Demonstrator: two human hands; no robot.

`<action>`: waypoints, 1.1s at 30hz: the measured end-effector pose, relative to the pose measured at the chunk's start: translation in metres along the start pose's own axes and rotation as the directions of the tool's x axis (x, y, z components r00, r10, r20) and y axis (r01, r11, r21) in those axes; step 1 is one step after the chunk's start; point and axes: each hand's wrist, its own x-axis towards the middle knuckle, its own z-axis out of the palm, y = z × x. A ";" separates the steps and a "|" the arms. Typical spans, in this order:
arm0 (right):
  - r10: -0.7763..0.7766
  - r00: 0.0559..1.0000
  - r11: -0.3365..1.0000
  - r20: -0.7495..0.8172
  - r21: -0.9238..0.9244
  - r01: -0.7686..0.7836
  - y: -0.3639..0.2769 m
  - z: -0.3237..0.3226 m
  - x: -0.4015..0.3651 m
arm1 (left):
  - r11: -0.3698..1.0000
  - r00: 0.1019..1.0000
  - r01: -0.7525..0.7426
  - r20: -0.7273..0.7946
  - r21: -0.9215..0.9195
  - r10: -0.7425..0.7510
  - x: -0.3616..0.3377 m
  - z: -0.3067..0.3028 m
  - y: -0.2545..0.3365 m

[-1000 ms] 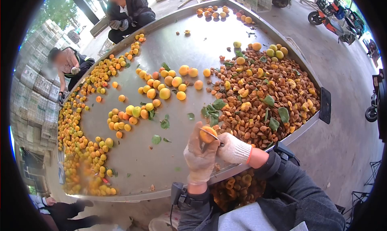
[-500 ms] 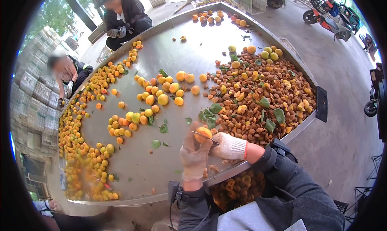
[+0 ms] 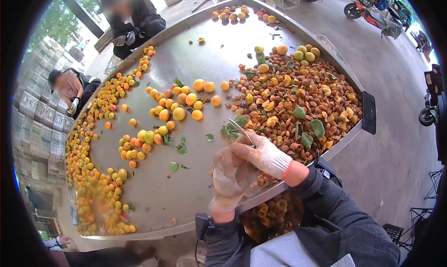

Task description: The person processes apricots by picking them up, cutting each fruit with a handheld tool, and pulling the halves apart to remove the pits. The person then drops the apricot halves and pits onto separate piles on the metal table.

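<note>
My right hand (image 3: 264,156), in a white knit glove, grips a curved knife (image 3: 240,130) whose thin blade points up and to the left. Against it, my left hand (image 3: 229,178) in a stained pale glove is closed, fingers curled; whatever it may hold is hidden. Both hands are over the near edge of the metal table (image 3: 172,192). Just beyond them lies a heap of brown apricot pits (image 3: 279,106) mixed with green leaves and orange fruit pieces. Whole apricots (image 3: 179,113) sit in loose clusters to the left of the heap.
Many apricots (image 3: 100,188) line the table's left side. Below the near edge, a container holds opened apricot halves (image 3: 274,215). Two people (image 3: 132,22) sit along the far left side, and stacked crates (image 3: 39,113) stand behind. A scooter (image 3: 372,10) is parked at upper right.
The apricot that was between my hands is out of sight. The knife, which lay across the fruit, now points up and left. My hands have drawn closer together, and the view has shifted slightly.
</note>
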 end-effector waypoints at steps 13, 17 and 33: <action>-0.010 0.998 0.999 0.069 0.041 0.008 -0.003 -0.001 0.001 | 0.999 0.999 0.050 0.005 -0.021 -0.050 -0.004 -0.003 0.007; 0.042 0.999 0.995 0.000 0.096 -0.042 -0.007 0.011 -0.003 | 0.682 0.955 0.212 -0.001 -0.700 -0.298 -0.009 0.005 0.013; -0.010 1.000 0.960 -0.001 0.279 0.010 -0.001 0.015 -0.006 | 0.011 0.616 0.304 0.188 -0.952 -0.765 -0.012 -0.010 -0.006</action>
